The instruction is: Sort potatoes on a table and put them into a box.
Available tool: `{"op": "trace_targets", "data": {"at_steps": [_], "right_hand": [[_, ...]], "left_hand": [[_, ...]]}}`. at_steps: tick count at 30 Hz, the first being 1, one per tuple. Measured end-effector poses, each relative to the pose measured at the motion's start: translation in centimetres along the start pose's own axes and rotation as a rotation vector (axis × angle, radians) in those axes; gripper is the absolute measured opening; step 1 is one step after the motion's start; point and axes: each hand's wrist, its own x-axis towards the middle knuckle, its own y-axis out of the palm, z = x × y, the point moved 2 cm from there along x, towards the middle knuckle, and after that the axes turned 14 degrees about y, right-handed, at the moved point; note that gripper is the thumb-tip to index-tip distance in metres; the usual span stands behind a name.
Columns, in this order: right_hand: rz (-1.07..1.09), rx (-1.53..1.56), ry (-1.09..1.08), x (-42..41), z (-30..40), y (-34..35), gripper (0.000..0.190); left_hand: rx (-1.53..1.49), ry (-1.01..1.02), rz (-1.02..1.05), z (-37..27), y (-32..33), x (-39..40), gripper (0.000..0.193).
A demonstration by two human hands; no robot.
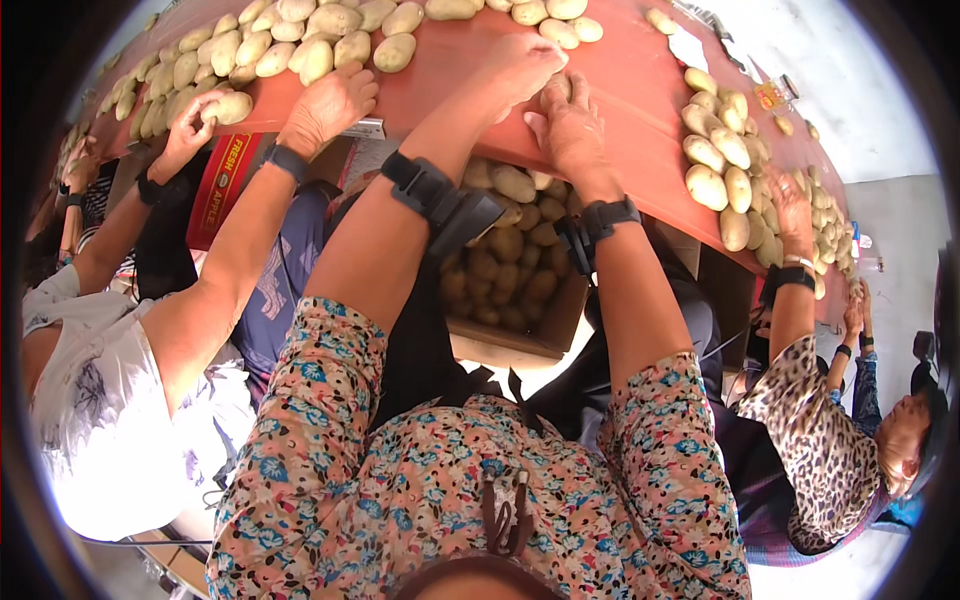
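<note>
My right hand point(574, 131) is closed around a potato point(555, 86) at the near edge of the red tabletop point(637, 157). Just above and to the left of it, my left hand point(525, 71) is held over the table with its fingers bent. Whether anything sits inside those fingers is hidden. Several loose potatoes point(559, 33) lie a little beyond both hands. Below the table edge, between my knees, stands a cardboard box point(517, 341) holding many potatoes point(508, 244).
Potato heaps lie at the left point(247, 45) and right point(720, 142). A co-worker's hands point(330, 105) work close on my left, one holding a potato point(229, 109). Another person's hand point(791, 199) rests among the right heap. A red box point(225, 176) stands under the table, and a jar point(776, 91) lies beyond.
</note>
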Motion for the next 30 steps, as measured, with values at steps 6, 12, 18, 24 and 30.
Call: {"op": "trace_targets", "data": {"at_steps": [6, 12, 18, 24, 30], "right_hand": [[-0.218, 0.537, -0.105, -0.6, -0.4, -0.3, 0.039], [0.719, 1.814, 0.384, -11.0, -2.5, -0.4, 0.039], [0.621, 1.896, 1.346, -17.1, -7.2, 9.6, 0.036], [0.391, 1.696, 1.576, -19.1, -11.7, 14.5, 0.036], [0.551, 1.625, 1.353, -19.3, -12.1, 16.6, 0.042]], "left_hand": [[0.076, 0.014, 0.021, 0.9, 0.4, 0.7, 0.038], [0.14, 0.181, 0.044, 2.3, 0.3, 1.7, 0.03], [0.065, -0.006, 0.012, 1.1, 1.1, 0.6, 0.03], [0.114, -0.095, 0.054, 0.5, 0.7, -0.1, 0.037], [0.059, -0.064, 0.092, 1.2, 0.5, 0.3, 0.036]]}}
